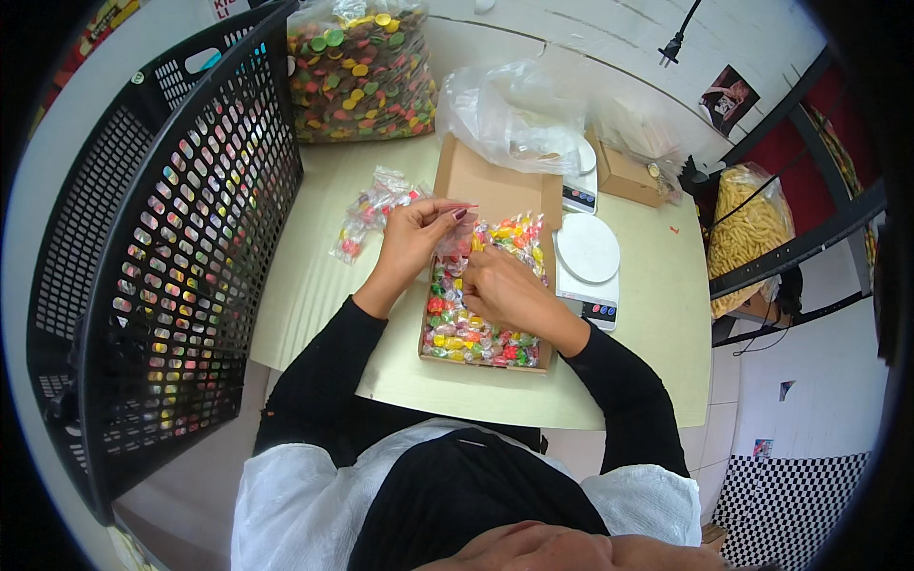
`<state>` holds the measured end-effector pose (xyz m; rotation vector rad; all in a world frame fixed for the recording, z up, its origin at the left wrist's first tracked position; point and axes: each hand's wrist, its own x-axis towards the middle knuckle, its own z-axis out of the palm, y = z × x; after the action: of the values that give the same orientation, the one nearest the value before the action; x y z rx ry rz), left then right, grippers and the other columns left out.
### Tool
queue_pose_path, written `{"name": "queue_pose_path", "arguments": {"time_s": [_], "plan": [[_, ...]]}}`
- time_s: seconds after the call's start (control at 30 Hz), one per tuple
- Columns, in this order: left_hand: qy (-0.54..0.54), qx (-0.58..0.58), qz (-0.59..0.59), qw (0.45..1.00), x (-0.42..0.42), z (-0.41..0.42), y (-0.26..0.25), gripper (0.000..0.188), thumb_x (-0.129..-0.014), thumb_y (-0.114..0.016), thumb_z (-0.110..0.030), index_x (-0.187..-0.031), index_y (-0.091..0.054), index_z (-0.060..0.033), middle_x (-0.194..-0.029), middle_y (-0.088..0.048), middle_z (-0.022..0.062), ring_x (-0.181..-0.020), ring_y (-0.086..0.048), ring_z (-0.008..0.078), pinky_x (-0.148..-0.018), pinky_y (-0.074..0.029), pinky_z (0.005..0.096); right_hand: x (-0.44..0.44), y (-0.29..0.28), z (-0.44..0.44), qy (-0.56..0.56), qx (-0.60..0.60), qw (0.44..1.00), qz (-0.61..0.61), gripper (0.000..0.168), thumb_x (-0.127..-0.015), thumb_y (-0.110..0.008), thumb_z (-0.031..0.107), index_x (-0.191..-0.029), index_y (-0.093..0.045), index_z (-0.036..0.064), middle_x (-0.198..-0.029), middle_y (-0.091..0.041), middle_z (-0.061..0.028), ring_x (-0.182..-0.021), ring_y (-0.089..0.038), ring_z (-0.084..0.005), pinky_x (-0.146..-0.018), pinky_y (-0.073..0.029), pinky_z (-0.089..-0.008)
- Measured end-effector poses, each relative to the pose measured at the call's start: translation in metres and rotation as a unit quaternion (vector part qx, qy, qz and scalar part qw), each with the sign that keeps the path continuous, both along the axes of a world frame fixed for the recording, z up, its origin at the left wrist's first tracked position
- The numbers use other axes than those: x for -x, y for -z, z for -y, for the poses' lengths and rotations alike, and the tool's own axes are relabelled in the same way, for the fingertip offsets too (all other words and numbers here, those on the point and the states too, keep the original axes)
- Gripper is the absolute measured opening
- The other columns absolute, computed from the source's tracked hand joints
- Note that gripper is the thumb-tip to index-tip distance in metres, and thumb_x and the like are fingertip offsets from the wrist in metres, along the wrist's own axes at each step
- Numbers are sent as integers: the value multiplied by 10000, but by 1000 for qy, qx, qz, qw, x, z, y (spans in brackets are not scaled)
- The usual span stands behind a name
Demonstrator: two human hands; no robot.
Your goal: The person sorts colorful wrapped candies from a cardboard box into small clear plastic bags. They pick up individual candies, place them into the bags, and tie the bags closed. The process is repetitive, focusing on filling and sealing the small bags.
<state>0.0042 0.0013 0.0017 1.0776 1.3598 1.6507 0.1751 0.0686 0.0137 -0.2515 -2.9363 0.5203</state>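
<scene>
My left hand [423, 232] pinches the top of a small clear zip bag [457, 239] with a red strip along its mouth. The bag hangs over an open cardboard box [493, 178] filled with wrapped candies [457, 332] in several colors. Above the candies is my right hand [503, 289], fingers curled, close to the bag's lower part. Its fingertips are partly hidden, so whether it grips a candy or the bag does not show. Left of the box lies a loose pile of small zip bags [375, 203] holding candies.
White digital kitchen scales [588, 248] stand right of the box, another partly under a crumpled plastic bag [510, 114]. A large bag of colorful candies [360, 78] stands behind. A tall black perforated crate [193, 235] flanks the table [657, 342] on the left. A small cardboard box [628, 175] sits back right.
</scene>
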Motion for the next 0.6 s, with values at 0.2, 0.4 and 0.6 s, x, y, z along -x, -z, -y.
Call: {"name": "queue_pose_path", "arguments": {"time_s": [0.2, 0.4, 0.6], "plan": [[19, -3, 73, 997, -3, 2, -4, 228, -945, -568, -27, -1139, -682, 5, -1013, -705, 55, -920, -651, 102, -835, -521, 245, -3, -8, -15, 15, 49, 999, 5, 108, -746, -699, 95, -786, -644, 11, -833, -587, -126, -925, -564, -310, -855, -455, -400], [-7, 32, 35, 999, -1, 0, 1, 199, -927, -600, -30, -1097, -697, 10, -1001, -711, 63, -908, -651, 104, -826, -518, 245, 1, 2, 4, 21, -16, 999, -43, 172, -746, -714, 130, -853, -674, 1, -923, -597, -147, -974, -559, -320, -865, -462, -419], [-18, 24, 8, 1000, -1, 2, -3, 139, -890, -640, -6, -1010, -689, 44, -970, -720, 92, -863, -665, 105, -768, -535, 237, 2, 4, -2, 11, 4, 1000, -23, 250, -755, -727, 170, -926, -658, 2, -930, -605, -162, -970, -570, -332, -860, -465, -421]]}}
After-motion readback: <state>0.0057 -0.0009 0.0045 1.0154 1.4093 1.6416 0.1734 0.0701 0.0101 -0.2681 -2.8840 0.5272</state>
